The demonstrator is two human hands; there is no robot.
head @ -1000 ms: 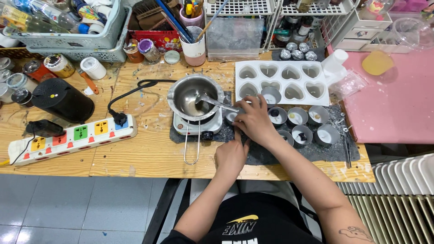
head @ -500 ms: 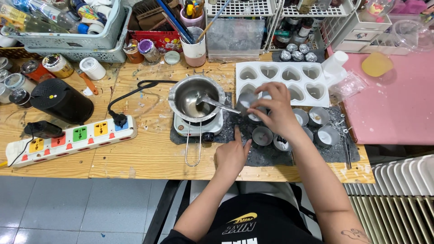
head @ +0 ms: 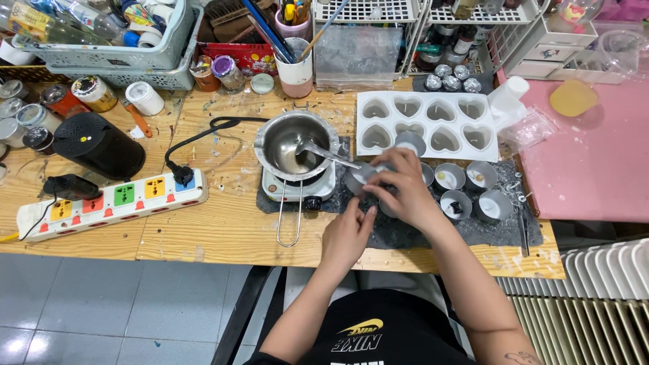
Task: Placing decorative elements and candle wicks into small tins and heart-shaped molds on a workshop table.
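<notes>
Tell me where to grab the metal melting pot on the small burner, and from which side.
Grip the melting pot by its long wire handle, coming from the table's near edge. The handle juts out toward the person past the small burner, clear of the bowl, and a spoon leans out over the right rim.

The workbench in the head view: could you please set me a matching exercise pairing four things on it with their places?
Things:
1. metal pot
2. heart mould tray
3. power strip
4. small round tin

Places:
A. left part of the bench
B. under the right hand
C. on the small hotplate
D. behind the row of tins

Pairs: 1-C, 2-D, 3-A, 4-B
</notes>
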